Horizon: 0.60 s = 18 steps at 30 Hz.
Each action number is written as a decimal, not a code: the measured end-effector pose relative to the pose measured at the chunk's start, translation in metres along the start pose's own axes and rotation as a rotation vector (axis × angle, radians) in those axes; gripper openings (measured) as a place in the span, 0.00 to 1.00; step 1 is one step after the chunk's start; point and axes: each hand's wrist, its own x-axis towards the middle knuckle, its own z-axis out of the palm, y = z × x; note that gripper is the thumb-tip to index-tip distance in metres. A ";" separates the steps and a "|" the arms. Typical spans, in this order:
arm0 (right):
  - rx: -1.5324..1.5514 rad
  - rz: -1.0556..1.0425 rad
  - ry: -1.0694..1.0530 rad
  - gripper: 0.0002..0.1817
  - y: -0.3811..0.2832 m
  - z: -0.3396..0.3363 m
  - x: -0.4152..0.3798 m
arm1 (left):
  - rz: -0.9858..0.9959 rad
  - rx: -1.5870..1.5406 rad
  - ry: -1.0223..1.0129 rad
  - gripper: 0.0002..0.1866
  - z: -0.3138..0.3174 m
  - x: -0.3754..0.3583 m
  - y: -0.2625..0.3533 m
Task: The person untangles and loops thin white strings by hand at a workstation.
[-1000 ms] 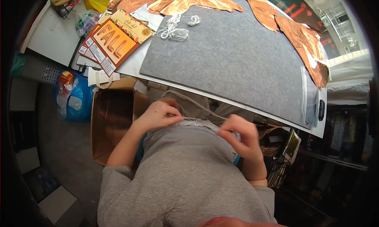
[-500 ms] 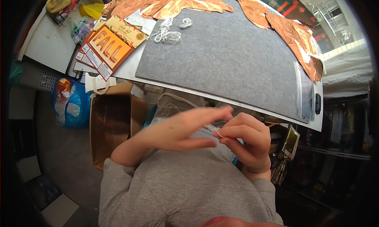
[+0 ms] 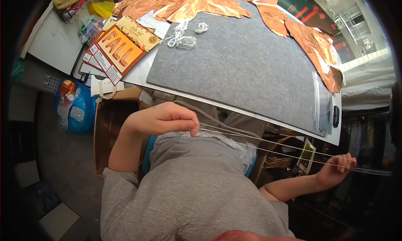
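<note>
My left hand (image 3: 165, 118) is closed in front of my chest and pinches one end of a thin white string (image 3: 268, 145). The string runs taut in two or three strands to the right, where my right hand (image 3: 336, 169) grips it with the arm stretched out low beside the table. Both hands are below the near edge of the table. On the table lies a grey felt mat (image 3: 243, 65) with a small bundle of more white string (image 3: 181, 39) at its far left corner.
Copper foil shapes (image 3: 192, 2) line the far and right edges of the mat. Orange "FALL" cards (image 3: 115, 48) lie at the table's left. An open cardboard box (image 3: 113, 128) and a blue bag (image 3: 73, 107) stand on the floor at left. A dark shelf is at right.
My hands were together at my chest; now the right hand has swung far out to the right, drawing the string taut, while the left hand closed on it near my chest.
</note>
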 end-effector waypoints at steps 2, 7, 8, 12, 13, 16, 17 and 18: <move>0.053 -0.079 0.028 0.08 -0.041 -0.030 -0.002 | -0.076 0.000 -0.037 0.11 -0.009 -0.005 0.011; -1.184 -0.204 0.323 0.07 -0.043 -0.046 -0.016 | -0.001 -0.014 0.044 0.11 -0.012 -0.007 0.018; -1.861 -0.007 0.374 0.07 -0.025 -0.039 -0.020 | 0.023 -0.041 0.070 0.10 -0.010 -0.005 0.019; -1.917 -0.080 -0.188 0.05 0.072 0.028 -0.031 | 0.120 0.051 0.095 0.10 0.012 0.024 0.020; -1.764 -0.042 -0.377 0.14 0.094 0.046 -0.035 | 0.123 0.108 0.096 0.10 0.021 0.033 0.021; -1.119 0.433 -0.520 0.34 0.171 0.073 -0.057 | 0.125 0.213 0.110 0.09 0.044 0.052 0.030; -1.066 0.563 -0.558 0.37 0.187 0.072 -0.061 | 0.126 0.259 0.130 0.08 0.048 0.054 0.033; -1.009 0.693 -0.597 0.40 0.199 0.068 -0.063 | 0.128 0.262 0.130 0.08 0.049 0.052 0.034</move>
